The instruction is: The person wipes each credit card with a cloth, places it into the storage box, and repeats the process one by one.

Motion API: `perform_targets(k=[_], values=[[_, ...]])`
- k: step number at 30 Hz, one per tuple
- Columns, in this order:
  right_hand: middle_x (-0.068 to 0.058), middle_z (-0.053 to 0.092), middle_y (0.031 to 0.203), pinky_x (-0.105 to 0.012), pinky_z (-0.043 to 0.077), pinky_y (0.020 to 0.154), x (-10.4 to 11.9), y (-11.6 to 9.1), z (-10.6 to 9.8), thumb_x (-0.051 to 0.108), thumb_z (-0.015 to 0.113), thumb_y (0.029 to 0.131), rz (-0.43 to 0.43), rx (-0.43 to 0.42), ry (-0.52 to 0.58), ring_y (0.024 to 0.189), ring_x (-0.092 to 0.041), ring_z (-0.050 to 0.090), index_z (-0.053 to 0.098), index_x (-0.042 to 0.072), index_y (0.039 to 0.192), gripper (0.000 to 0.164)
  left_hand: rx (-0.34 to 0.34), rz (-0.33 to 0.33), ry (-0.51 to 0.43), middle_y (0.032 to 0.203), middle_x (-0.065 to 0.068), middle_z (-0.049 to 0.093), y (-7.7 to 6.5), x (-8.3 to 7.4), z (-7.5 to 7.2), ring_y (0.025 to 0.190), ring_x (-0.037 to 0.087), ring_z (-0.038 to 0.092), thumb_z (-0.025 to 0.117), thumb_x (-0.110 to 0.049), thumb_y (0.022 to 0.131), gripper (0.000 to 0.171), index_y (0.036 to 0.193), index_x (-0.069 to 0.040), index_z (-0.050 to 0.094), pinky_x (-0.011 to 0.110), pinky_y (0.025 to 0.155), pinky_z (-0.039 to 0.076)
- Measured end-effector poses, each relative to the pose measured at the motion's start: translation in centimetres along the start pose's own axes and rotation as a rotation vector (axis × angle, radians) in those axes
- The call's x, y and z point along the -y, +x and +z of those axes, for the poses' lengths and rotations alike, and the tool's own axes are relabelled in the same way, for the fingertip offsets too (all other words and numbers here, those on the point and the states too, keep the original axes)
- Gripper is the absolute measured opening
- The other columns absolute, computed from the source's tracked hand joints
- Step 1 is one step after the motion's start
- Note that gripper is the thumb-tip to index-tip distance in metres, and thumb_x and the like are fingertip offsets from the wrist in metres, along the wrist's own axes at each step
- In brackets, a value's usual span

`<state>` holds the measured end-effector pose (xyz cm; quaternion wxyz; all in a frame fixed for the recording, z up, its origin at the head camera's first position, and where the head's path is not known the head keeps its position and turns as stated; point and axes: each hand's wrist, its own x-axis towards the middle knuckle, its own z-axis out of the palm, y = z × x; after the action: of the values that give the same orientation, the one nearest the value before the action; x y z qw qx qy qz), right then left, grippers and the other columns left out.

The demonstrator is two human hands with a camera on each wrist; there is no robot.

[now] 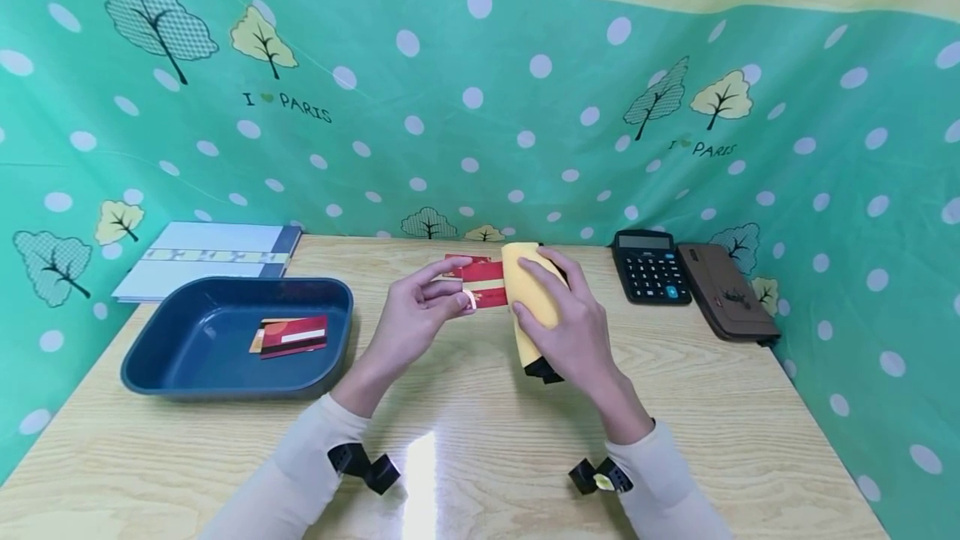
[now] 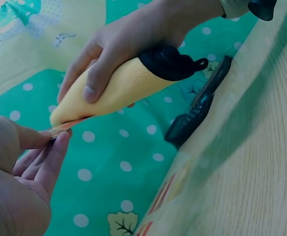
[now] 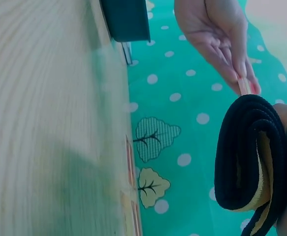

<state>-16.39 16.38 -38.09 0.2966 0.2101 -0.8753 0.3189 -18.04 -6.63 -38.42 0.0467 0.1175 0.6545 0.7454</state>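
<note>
Near the table's middle, my left hand pinches the left end of a red card with a pale gold stripe. The card's right end passes out of sight at the edge of a rolled yellow cloth with black trim. My right hand grips this roll from the right, fingers curled over it. In the right wrist view the black end of the roll shows several folded layers. More red card shows behind my left fingertips, on the table's far side; its extent is partly hidden.
A dark blue tray with a few red and gold cards stands at left. Behind it lies a pale blue folder. A black calculator and a brown case lie at the back right. A green dotted curtain borders the table.
</note>
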Motion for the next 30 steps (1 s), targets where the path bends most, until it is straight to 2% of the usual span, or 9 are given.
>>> perform_targets(k=[3,8,12,18,22,25,30], values=[[-0.008,0.055,0.149,-0.034,0.053,0.057,-0.4,0.2,-0.2,0.020,0.083,0.086,0.006,-0.015,0.005,0.115,-0.030,0.067,0.066,0.020,0.139,0.056,0.009,0.017,0.018,0.118,0.030,0.071,0.1,-0.2,-0.3,0.105,0.037,0.076,0.067,0.004,0.097,0.048,0.142,-0.008,0.061,0.039,0.090,0.065],[-0.009,0.055,0.149,-0.040,0.055,0.063,-1.1,0.4,-0.6,0.018,0.083,0.086,0.032,-0.040,0.010,0.115,-0.032,0.067,0.066,0.018,0.139,0.055,-0.008,0.018,0.030,0.114,0.028,0.071,0.3,-0.4,-0.9,0.095,0.023,0.079,0.066,0.005,0.096,0.048,0.142,-0.008,0.061,0.036,0.088,0.066],[-0.009,0.055,0.148,-0.038,0.054,0.066,-1.6,0.4,-0.6,0.018,0.083,0.086,0.067,-0.050,0.000,0.110,-0.032,0.067,0.067,0.018,0.138,0.054,-0.037,0.025,0.057,0.112,0.025,0.072,0.3,-0.5,-1.2,0.090,0.013,0.078,0.066,0.004,0.096,0.048,0.143,-0.009,0.060,0.033,0.087,0.066],[-0.009,0.055,0.148,-0.035,0.051,0.070,-1.9,0.4,-0.7,0.018,0.083,0.086,0.085,-0.052,0.001,0.111,-0.031,0.065,0.067,0.019,0.138,0.054,-0.073,0.054,0.067,0.108,0.026,0.073,0.4,-0.7,-1.4,0.087,0.014,0.078,0.068,0.005,0.095,0.050,0.141,-0.009,0.057,0.037,0.088,0.066],[-0.009,0.055,0.148,-0.036,0.051,0.071,-2.0,0.3,-0.7,0.018,0.083,0.086,0.092,-0.046,-0.001,0.113,-0.032,0.065,0.067,0.019,0.138,0.054,-0.090,0.060,0.065,0.110,0.026,0.072,0.4,-0.6,-1.4,0.089,0.012,0.077,0.066,0.006,0.095,0.035,0.129,-0.002,0.060,0.036,0.088,0.066],[-0.009,0.055,0.148,-0.036,0.051,0.073,-2.0,0.3,-0.7,0.018,0.083,0.086,0.103,-0.040,-0.001,0.114,-0.032,0.064,0.067,0.019,0.138,0.054,-0.108,0.057,0.097,0.114,0.024,0.072,0.5,-0.4,-1.5,0.091,0.009,0.077,0.065,0.003,0.096,0.028,0.124,0.000,0.065,0.031,0.088,0.066],[-0.009,0.054,0.149,-0.034,0.049,0.072,-1.8,0.3,-0.8,0.018,0.082,0.086,0.113,-0.032,-0.001,0.111,-0.031,0.064,0.067,0.019,0.138,0.054,-0.140,0.008,0.148,0.117,0.020,0.074,0.4,-0.4,-1.7,0.097,0.010,0.077,0.068,-0.006,0.098,0.030,0.128,-0.008,0.072,0.026,0.088,0.065]])
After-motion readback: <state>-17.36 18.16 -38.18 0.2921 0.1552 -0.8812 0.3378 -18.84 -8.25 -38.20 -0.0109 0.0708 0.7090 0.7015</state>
